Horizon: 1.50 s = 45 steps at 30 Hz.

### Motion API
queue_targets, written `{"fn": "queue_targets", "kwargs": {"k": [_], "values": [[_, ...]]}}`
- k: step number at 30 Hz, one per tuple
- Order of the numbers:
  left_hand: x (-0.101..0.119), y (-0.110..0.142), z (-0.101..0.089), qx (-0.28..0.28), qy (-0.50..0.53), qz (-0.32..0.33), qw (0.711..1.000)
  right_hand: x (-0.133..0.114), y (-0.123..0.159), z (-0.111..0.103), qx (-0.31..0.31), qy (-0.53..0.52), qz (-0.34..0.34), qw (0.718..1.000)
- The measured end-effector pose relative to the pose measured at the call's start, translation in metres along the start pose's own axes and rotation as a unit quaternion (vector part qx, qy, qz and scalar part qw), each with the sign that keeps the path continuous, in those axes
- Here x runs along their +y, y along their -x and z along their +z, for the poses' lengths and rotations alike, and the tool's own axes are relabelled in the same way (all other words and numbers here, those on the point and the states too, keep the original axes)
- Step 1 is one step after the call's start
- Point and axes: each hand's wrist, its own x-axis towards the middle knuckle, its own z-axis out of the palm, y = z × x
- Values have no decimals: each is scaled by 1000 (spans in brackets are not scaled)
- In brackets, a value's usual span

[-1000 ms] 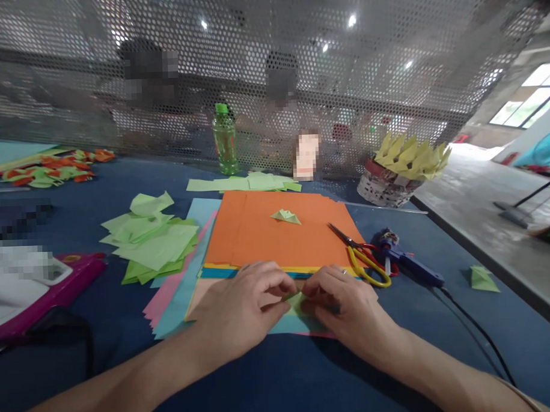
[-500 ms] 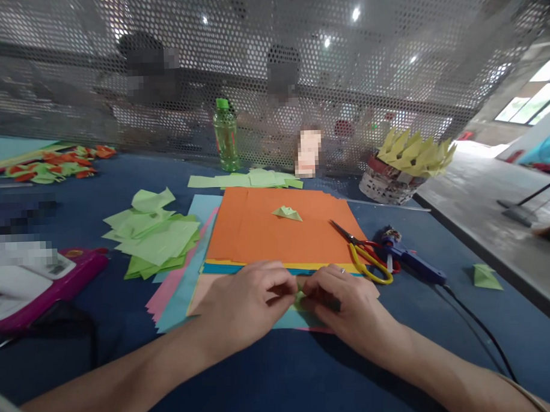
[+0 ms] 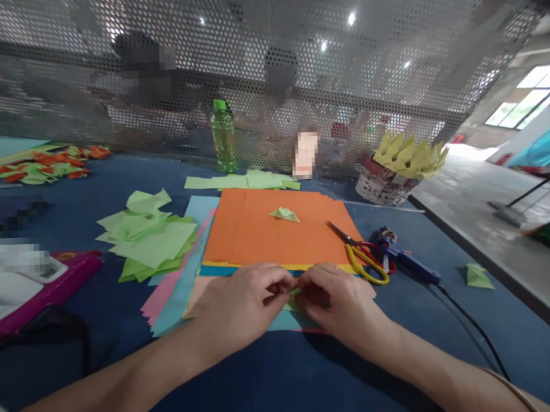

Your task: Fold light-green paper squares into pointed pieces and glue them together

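Between my fingertips is a small piece of light green paper [image 3: 294, 298], mostly hidden by the fingers. My left hand [image 3: 255, 300] pinches it from the left and my right hand [image 3: 334, 294] from the right, the fingertips almost meeting. Both hands rest over the front edge of a stack of coloured sheets with orange paper [image 3: 276, 245] on top. A small folded green paper piece [image 3: 285, 214] lies on the orange sheet. Scissors [image 3: 365, 263] with yellow and red handles lie at the stack's right edge, beside a blue glue gun [image 3: 410, 264].
Green paper squares [image 3: 156, 234] are piled left of the stack. Behind it are green strips [image 3: 251, 180] and a green bottle [image 3: 223, 138]. A basket with yellow folded points [image 3: 386, 178] stands back right. A magenta-and-white device [image 3: 47, 286] is at left; another green piece [image 3: 478, 276] lies right.
My fingertips have drawn closer together over the green paper, the right hand shifting slightly left. The whole view has shifted a little; other things lie as before.
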Motion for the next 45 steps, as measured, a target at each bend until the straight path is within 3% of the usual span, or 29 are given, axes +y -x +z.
{"fn": "queue_targets", "kwargs": {"k": [16,20,27,45], "values": [[1,-1,2,-1,-33,9,999,4,4,-2,9,-36,-52,998],[-1,1,1,-14,-62,22,998,4,5,-2,16,-37,-67,997],[-7,4,-3,-36,-70,82,994,9,10,-5,-27,-57,-124,990],[-3,17,-9,-81,-186,166,965,13,13,-10,-30,59,-234,970]]}}
